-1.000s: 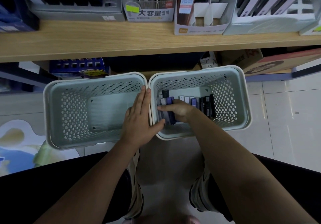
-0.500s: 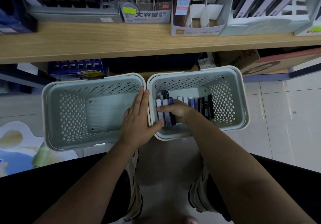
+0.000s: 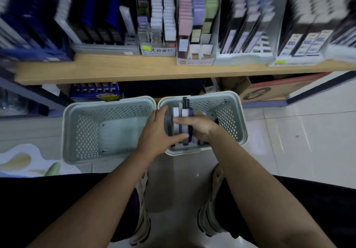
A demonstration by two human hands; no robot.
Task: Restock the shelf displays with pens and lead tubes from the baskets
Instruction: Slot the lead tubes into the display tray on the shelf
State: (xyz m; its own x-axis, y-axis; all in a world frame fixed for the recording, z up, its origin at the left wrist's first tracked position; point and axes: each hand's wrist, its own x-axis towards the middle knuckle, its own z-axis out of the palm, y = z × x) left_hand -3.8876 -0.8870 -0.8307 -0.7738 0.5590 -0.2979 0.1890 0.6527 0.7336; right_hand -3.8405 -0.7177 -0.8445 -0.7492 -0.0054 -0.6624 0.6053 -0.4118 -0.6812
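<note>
Two pale perforated baskets stand side by side on the floor. The left basket [image 3: 84, 130] has nothing in it that I can see. Over the right basket [image 3: 231, 117] both hands clasp a bundle of lead tubes [image 3: 181, 122], black, white and purple, raised above the basket floor. My left hand [image 3: 156, 132] grips the bundle from the left, thumb under it. My right hand [image 3: 198, 126] grips it from the right, fingers across the top. A few more tubes [image 3: 200, 142] lie under my right hand. The wooden shelf [image 3: 134, 68] above carries the displays.
On the shelf stand a clear display box with a yellow tag [image 3: 158, 36], a pastel compartment box [image 3: 196, 28], grey trays of dark packs [image 3: 244, 34] and blue-black packs [image 3: 96, 20]. Cardboard boxes [image 3: 265, 90] sit under the shelf. My knees and shoes flank the tiled floor.
My left hand left the basket rims and joined the right on the tubes. The bundle rose out of the right basket. My head tilted up, showing more of the shelf.
</note>
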